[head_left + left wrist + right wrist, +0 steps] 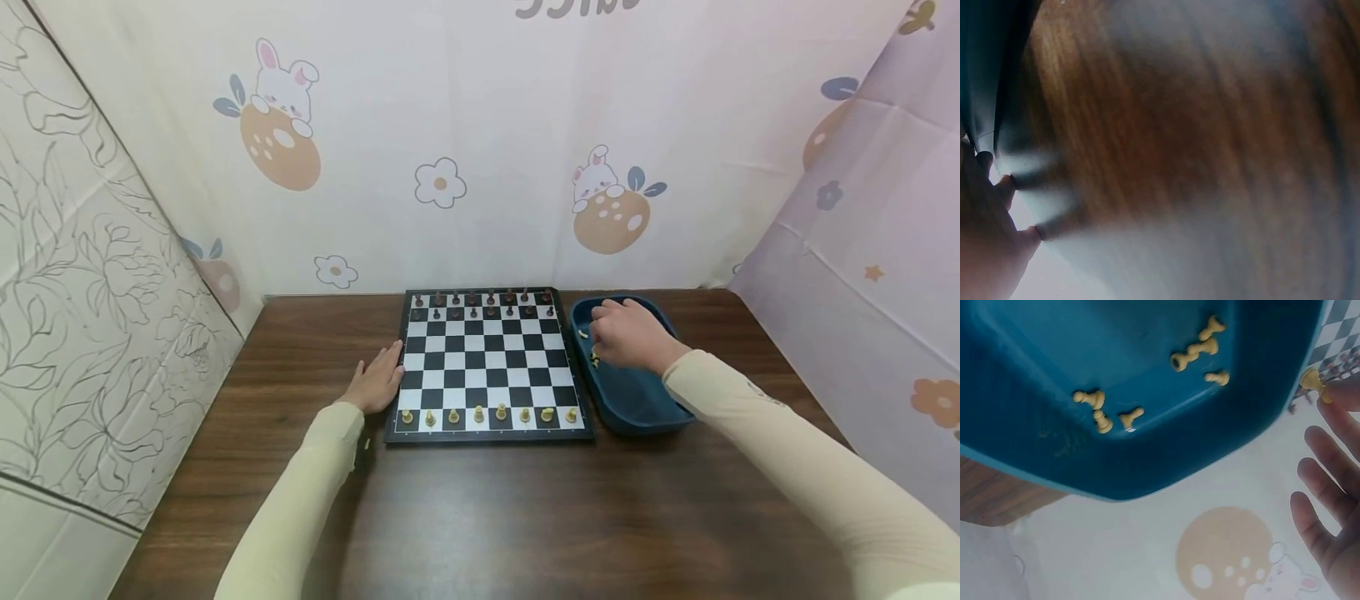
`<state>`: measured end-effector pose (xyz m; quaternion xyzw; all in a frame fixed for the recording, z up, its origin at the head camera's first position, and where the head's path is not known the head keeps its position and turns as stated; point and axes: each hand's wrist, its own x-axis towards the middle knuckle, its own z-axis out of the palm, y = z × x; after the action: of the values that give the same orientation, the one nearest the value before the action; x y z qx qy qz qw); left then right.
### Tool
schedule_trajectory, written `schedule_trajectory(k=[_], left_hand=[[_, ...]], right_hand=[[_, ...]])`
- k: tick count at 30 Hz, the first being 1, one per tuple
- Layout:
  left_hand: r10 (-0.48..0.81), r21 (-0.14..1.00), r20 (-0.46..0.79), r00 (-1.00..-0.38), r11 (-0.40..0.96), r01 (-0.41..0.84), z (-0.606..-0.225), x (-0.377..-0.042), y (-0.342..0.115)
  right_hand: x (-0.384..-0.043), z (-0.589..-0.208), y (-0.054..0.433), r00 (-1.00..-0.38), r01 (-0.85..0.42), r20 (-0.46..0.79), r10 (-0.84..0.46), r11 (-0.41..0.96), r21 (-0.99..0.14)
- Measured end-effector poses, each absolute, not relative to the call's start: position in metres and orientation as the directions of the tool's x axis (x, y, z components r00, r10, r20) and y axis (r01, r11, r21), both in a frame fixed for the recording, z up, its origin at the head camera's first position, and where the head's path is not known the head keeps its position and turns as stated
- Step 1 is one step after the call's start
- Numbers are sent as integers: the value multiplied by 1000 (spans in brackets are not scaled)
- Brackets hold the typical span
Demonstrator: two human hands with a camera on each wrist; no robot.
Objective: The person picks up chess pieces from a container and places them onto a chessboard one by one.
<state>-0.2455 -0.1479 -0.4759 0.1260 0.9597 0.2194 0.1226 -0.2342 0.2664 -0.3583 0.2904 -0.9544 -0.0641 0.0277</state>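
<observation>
I've got a chessboard [474, 359] in black and white checks with a black border on my feed, plus yellow pieces [501, 412] and dark reddish-brown pieces [491, 297]. Tray [637, 400] reads deep teal-blue to me, table [480, 517] is streaky brown woodgrain, sleeves [780, 437] are pale cream, and the backdrop [495, 100] is whitish with white-spotted tan fruit, bunnies and flowers.

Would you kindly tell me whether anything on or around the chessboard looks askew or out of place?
Nothing stands out: the board lies flat, its pieces sit in neat rows, and the loose pawns lie jumbled but contained inside the tray.
</observation>
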Motion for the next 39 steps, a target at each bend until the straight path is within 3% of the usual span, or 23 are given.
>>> schedule_trajectory(k=[7,18,39], left_hand=[[303,444,-177,-936,874,199,-477,-246,-148],[293,435,-188,-938,881,188,-475,-246,-148],[282,439,-190,-941,881,176,-477,-246,-146]], right_hand=[[-218,-361,252,-780,-612,44,-624,776,155],[-208,-382,230,-742,-665,-29,-670,729,160],[-206,-399,227,-734,-678,-121,-668,710,189]])
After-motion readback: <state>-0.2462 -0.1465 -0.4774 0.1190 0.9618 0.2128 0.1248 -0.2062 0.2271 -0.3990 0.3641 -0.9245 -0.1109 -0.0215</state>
